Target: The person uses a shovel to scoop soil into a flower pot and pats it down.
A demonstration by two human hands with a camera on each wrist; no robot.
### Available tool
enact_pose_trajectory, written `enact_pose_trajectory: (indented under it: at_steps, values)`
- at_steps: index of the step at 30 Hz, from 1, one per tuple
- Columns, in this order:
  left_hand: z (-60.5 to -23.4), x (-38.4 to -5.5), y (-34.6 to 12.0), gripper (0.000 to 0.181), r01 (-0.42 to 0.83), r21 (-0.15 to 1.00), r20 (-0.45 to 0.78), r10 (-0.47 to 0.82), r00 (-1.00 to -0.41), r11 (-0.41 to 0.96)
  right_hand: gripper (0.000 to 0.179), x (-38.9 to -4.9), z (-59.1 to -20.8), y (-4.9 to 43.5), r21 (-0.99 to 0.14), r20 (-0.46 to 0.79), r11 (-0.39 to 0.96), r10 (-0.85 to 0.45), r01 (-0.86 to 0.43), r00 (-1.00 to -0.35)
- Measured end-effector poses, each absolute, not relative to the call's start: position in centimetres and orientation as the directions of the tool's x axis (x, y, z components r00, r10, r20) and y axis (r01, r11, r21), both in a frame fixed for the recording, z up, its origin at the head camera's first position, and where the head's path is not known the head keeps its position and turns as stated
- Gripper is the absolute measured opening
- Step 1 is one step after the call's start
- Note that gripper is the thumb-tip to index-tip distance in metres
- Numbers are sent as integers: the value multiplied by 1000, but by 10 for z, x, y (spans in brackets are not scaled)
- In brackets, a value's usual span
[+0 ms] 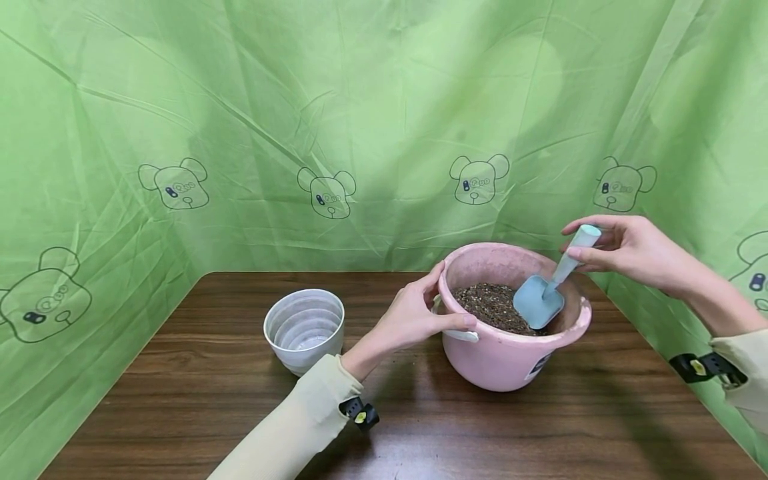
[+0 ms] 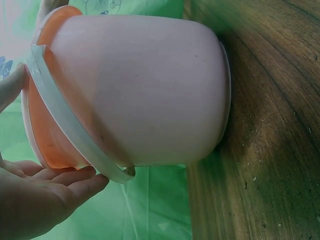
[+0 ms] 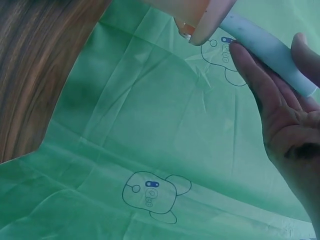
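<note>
A pink bucket (image 1: pixel 498 363) with dark soil (image 1: pixel 495 307) inside stands upright on the table. My left hand (image 1: pixel 414 310) holds its rim from the left, thumb along the near side and fingers farther back. In the left wrist view, the bucket's white handle (image 2: pixel 75 125) hangs down against its outer wall. My right hand (image 1: pixel 636 253) pinches the pale handle of a small blue shovel (image 1: pixel 539 303) between thumb and fingers. The shovel's blade tilts down inside the bucket, its lower edge at the soil; whether it digs in I cannot tell.
Left of the bucket stands a whitish-grey ridged pot (image 1: pixel 304 333), with no contents visible in it. The brown wooden table (image 1: pixel 198 400) is enclosed by green cloth (image 1: pixel 384 120) printed with bear heads. A few small crumbs (image 2: pixel 252 180) lie on the wood beside the bucket.
</note>
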State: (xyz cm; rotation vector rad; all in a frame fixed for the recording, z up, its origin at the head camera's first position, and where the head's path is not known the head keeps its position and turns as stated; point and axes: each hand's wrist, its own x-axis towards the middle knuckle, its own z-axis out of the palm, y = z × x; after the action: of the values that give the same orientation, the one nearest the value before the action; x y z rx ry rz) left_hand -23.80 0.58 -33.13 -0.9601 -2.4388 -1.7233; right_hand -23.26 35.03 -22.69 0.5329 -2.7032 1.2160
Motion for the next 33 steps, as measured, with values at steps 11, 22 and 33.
enact_pose_trajectory:
  at_steps: [11,22,33]
  values:
    - [-332,-238,6,112,469,859,336,468,-817,203,28,-232,-240,338,-815,228,486,-232,-316,-946]
    - [-332,-238,6,112,462,866,332,469,-818,193,33,-233,-255,324,-911,150,343,-240,-228,-959]
    - [-332,-239,6,113,452,875,329,470,-819,175,38,-231,-259,325,-889,151,405,-179,-212,-972]
